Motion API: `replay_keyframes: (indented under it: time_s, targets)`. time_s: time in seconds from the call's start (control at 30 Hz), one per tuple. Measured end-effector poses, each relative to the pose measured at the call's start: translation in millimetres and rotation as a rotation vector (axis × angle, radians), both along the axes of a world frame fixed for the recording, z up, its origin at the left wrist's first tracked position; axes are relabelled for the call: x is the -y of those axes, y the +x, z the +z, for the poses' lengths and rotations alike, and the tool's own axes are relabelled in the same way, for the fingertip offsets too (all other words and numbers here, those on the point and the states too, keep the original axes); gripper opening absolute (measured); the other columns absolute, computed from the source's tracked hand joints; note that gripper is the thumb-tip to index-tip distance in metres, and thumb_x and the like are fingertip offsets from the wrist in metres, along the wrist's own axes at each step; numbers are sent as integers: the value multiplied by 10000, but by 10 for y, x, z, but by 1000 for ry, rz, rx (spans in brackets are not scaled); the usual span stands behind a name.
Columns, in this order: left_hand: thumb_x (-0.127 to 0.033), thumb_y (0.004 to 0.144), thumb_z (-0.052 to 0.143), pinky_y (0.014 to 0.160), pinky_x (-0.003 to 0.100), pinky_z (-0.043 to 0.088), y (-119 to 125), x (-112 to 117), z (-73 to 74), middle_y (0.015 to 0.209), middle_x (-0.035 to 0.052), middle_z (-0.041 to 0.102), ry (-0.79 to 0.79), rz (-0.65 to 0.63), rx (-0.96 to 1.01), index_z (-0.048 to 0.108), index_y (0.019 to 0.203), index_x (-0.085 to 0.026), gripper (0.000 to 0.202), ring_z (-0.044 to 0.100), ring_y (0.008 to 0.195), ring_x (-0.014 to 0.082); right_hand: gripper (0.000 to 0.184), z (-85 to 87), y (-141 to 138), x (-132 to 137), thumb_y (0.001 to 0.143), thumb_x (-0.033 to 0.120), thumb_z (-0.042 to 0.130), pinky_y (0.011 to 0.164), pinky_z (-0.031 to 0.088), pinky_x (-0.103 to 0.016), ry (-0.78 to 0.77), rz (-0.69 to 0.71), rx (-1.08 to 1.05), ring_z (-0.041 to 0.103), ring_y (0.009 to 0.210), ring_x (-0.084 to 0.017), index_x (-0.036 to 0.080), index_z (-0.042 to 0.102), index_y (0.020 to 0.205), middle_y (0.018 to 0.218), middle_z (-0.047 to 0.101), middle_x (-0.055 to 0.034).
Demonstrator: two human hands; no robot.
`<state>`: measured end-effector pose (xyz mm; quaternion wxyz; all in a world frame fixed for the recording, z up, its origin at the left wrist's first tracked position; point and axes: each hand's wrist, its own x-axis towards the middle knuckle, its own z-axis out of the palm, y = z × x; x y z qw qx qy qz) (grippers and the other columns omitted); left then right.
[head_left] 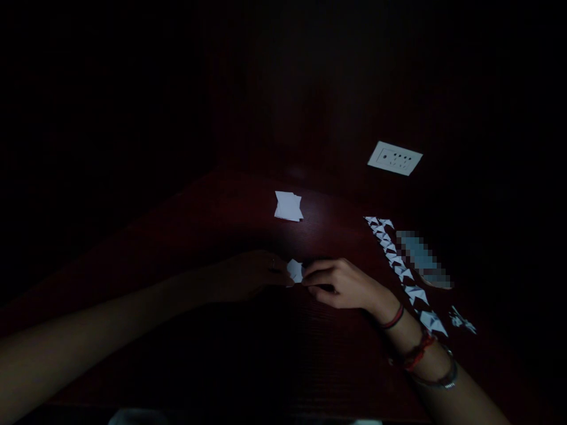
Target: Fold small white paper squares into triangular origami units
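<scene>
A small white piece of folded paper (295, 270) is held between my two hands, low over the dark red table. My left hand (259, 273), in deep shadow, pinches its left side. On its right side, the fingers of my right hand (339, 282) close on the edge. Beyond the hands lies a loose stack of white paper squares (288, 206). To the right, several folded white paper pieces (392, 257) run in a slanting row toward my right forearm.
Beside the row is a blurred-out bluish oblong object (423, 258). White scraps or a thin tangled item (462, 320) lie nearer me on the right. A white wall socket plate (396, 158) is set behind the table (212, 212). The surroundings are very dark.
</scene>
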<state>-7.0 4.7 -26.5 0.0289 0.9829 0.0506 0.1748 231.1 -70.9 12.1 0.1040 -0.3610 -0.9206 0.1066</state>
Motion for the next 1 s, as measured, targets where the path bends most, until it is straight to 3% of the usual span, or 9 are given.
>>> replay_keyframes:
  time_s: [0.2,0.43,0.57,0.8,0.9,1.0]
  targets:
    - [-22,766,428,892,311,398,-24,39,89,1143,31,542,-56,0,0,554,1103,-248,425,482,1049,182,195,-19,23,-10,793,142,472,779,442,-228,-4,12,-66,584,840,-125,143,643,885,987,615,-44]
    - [-24,767,412,932,327,375,-42,-13,13,1176,15,514,-137,-25,39,531,1131,-285,463,447,1097,171,184,-35,52,-28,779,143,488,770,453,-243,-6,21,-91,596,840,-131,148,649,868,987,625,-53]
    - [-29,773,414,937,324,371,-40,5,43,1169,19,517,-160,-42,44,540,1118,-276,443,443,1106,174,179,-44,56,-23,775,138,490,773,455,-246,-12,22,-94,597,845,-134,152,652,850,1007,622,-51]
    - [-70,809,434,939,320,369,-54,43,51,1220,12,479,-167,42,-17,465,1202,-281,447,435,1109,184,209,-156,94,-98,791,120,470,691,462,-219,12,-71,-246,584,776,-117,154,637,911,947,625,-50]
    - [-60,809,430,950,348,356,-60,34,30,1247,1,452,-141,16,-49,407,1248,-326,514,415,1127,194,251,-174,121,-139,798,130,484,645,461,-214,9,-97,-271,576,736,-107,168,608,1013,960,618,-47]
    - [-46,810,417,964,353,345,-68,30,24,1264,2,436,-151,-12,-41,409,1247,-328,520,398,1149,192,271,-164,131,-149,815,154,491,716,465,-233,-10,-72,-268,577,816,-120,188,586,1067,990,611,-45]
